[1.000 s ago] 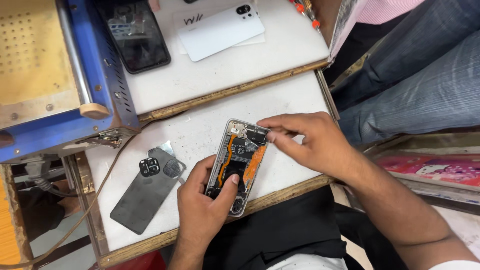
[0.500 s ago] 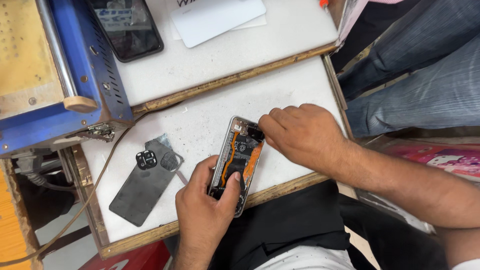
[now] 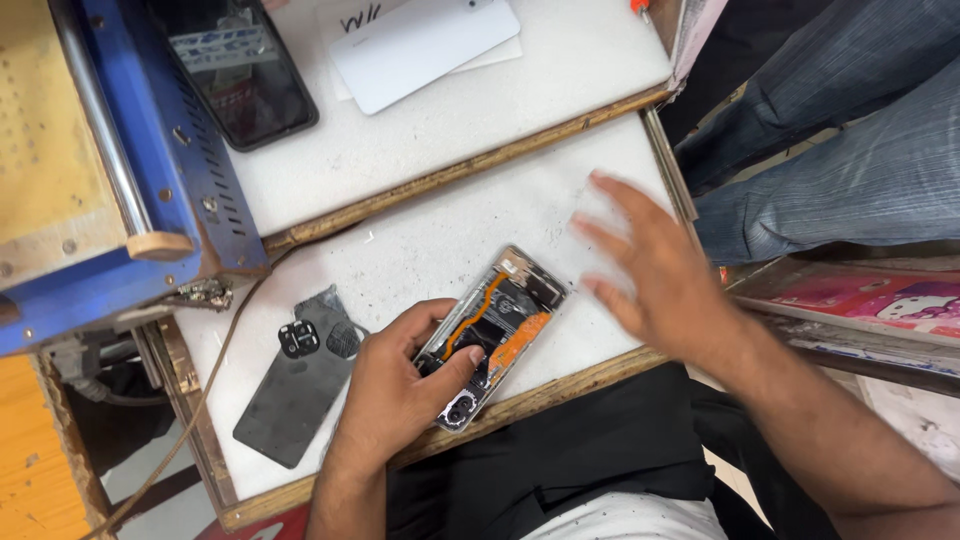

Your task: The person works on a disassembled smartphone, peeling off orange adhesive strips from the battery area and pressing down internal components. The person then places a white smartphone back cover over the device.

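Both hands are busy around the opened phone (image 3: 492, 335): left hand (image 3: 400, 385) grips its lower end with the thumb across the exposed insides, while the right hand (image 3: 650, 270) hovers just right of it, fingers spread and holding nothing as far as the blur lets me tell. I'd pin that phone flat and keep the thumb off its orange flex. Left of it lies the dark back cover (image 3: 300, 385); above it sit a white card (image 3: 425, 40) and a black phone (image 3: 240, 75).
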